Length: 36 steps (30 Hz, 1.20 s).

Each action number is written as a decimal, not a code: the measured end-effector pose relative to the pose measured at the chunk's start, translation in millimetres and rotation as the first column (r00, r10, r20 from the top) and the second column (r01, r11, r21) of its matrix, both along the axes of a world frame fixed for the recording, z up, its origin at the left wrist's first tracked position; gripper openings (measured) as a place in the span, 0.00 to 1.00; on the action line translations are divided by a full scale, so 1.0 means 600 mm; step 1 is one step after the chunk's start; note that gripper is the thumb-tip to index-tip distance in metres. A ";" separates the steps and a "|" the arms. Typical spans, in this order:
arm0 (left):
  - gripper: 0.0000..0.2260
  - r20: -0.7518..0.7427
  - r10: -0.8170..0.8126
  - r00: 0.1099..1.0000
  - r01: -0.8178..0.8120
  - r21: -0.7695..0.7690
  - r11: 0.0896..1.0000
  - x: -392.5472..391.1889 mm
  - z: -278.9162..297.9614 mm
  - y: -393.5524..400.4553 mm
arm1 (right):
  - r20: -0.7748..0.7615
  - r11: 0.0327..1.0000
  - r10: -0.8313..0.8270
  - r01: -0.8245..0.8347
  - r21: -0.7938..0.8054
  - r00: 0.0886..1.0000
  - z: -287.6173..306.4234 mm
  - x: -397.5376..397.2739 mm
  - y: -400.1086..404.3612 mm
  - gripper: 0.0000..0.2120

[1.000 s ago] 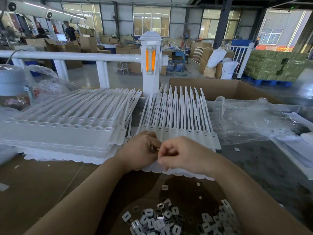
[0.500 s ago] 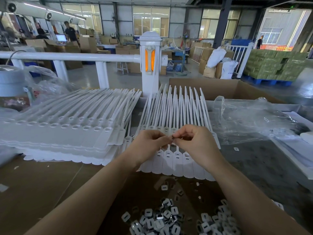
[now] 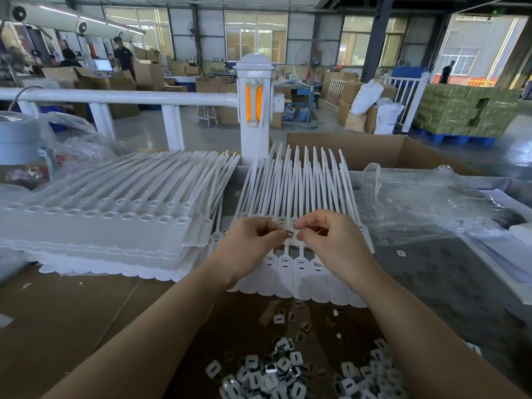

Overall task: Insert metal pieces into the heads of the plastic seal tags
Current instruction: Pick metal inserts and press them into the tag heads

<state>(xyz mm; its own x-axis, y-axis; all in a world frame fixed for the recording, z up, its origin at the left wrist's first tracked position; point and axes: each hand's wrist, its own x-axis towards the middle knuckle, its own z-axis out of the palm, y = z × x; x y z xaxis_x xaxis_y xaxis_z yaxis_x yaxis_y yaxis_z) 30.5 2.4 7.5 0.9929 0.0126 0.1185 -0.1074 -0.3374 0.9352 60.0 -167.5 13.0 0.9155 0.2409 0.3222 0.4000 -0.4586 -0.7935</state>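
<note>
Both hands were up over a row of white seal tags (image 3: 293,272) that lay flat on the table (image 3: 66,318). The left hand (image 3: 247,249) had its fingers curled and pinched a small metal piece (image 3: 289,233) at the tips. The right hand (image 3: 328,243) was curled too, with its fingertips just beside the same piece — I could not tell if it was pinching the piece or only touching it. The piece sat between the two hands, just above the tag straps and a little farther back than the tag heads, whose little slots showed below the hands.

A pile of metal pieces (image 3: 276,375) lay close to the person, between the two arms, and a few loose ones were scattered near the round ends of the tags. To the left was a big stack of white tags (image 3: 115,226), piled in many layers. A clear plastic bag (image 3: 426,208) lay crumpled on the right. Behind the tags stood an open cardboard box (image 3: 374,151) and a white post (image 3: 254,110) with an orange strip — part of a white rail.
</note>
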 end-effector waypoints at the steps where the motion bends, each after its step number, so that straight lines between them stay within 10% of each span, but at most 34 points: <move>1: 0.07 0.012 -0.005 1.000 0.005 0.020 1.000 0.000 -0.001 0.000 | -0.022 1.000 0.001 -0.001 0.012 1.000 0.000 0.000 0.000 0.08; 14: 0.05 0.107 -0.019 0.994 0.005 0.129 0.992 0.004 -0.006 -0.003 | -0.174 0.997 0.065 -0.070 -0.019 0.983 0.008 -0.007 0.002 0.05; 24: 0.06 0.165 -0.138 0.977 0.015 0.588 0.809 0.007 -0.042 0.013 | -0.285 0.954 -0.065 -0.024 -0.299 0.956 0.002 0.012 -0.029 0.07; 36: 0.05 0.217 -0.182 0.959 0.014 0.605 0.796 0.008 -0.042 0.020 | -0.333 0.902 -0.010 -0.135 -0.411 0.943 0.010 0.012 -0.045 0.07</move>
<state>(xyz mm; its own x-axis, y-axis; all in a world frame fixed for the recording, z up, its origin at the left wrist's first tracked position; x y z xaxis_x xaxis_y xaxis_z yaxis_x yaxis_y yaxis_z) 35.1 14.2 -17.9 0.9187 -0.2394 0.3140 -0.3726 -0.7889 0.4887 67.2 -194.4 19.1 0.9288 0.3470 -0.1300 0.1976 -0.7606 -0.6184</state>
